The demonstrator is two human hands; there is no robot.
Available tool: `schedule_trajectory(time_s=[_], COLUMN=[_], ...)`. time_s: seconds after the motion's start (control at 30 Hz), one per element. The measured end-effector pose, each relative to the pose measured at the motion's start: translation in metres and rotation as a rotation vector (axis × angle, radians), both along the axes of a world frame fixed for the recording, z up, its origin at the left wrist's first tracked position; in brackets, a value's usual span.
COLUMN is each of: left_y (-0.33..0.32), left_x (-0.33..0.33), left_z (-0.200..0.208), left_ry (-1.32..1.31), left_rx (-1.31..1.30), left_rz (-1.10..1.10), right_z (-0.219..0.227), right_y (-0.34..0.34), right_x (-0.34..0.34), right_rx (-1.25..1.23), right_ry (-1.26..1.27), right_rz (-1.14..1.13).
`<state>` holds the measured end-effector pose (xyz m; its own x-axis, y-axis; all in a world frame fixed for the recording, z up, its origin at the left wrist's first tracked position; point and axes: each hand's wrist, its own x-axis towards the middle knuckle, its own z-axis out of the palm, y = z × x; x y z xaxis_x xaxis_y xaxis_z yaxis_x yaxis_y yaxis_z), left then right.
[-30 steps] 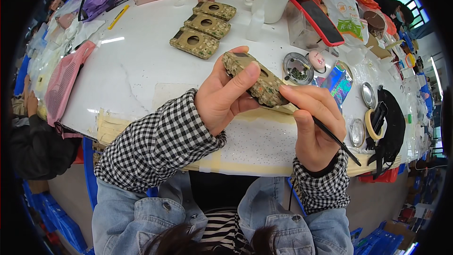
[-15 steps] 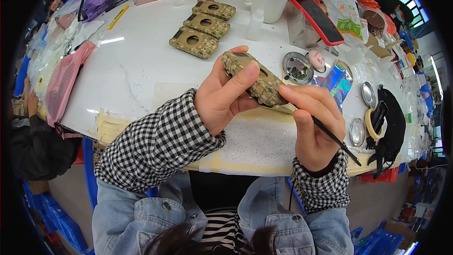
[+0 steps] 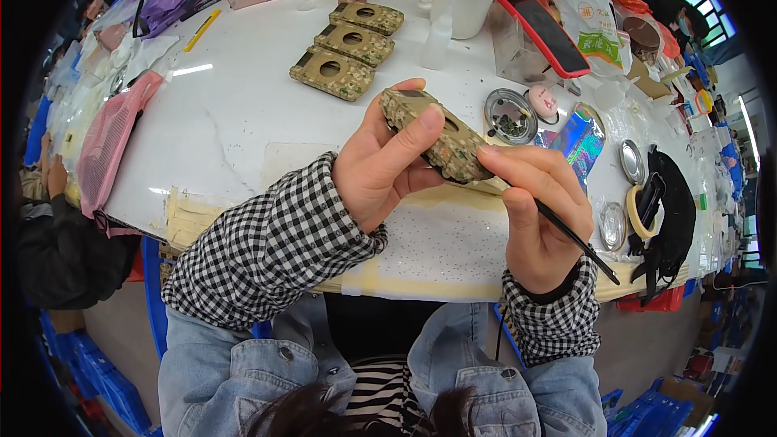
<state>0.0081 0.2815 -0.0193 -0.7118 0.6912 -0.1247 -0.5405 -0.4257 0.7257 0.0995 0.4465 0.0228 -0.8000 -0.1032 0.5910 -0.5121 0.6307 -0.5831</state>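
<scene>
My left hand [image 3: 371, 168] grips a camouflage-painted model tank hull [image 3: 458, 152] with a round hole in its top, the thumb lying across the upper face. The hull is tilted, its lower right end toward my right hand [image 3: 549, 214]. That hand pinches a slim black tool [image 3: 573, 236] with a pale front part, and its fingertips touch or nearly touch the hull's end. The tool's working tip is hidden, so I cannot tell its kind. Beyond my left hand, three similar hulls [image 3: 333, 73] lie in a row on the white table [image 3: 218, 125].
To the right are a round dish [image 3: 511, 116] with dark green bits, a shiny blue packet [image 3: 579, 142], a tape roll [image 3: 643, 210] and a black bag [image 3: 674, 202]. A white mug [image 3: 469, 0] and red-cased phone [image 3: 544, 35] stand behind. A pink mesh pouch [image 3: 117, 142] lies left, near another person's hand [image 3: 57, 175].
</scene>
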Motion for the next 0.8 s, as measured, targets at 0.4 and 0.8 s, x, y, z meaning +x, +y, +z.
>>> schedule_trajectory(time_s=[0.4, 0.8], left_y=[0.0000, 0.0000], left_x=[0.0001, 0.0000], left_z=[0.0002, 0.0008], left_ry=[0.003, 0.003], left_rx=[0.004, -0.005], left_rz=[0.000, 0.001], right_z=[0.0007, 0.0010], right_y=[0.0006, 0.0017], right_x=[0.0013, 0.0001], right_rx=[-0.025, -0.014], right_ry=[-0.019, -0.016], right_rz=[0.014, 0.023])
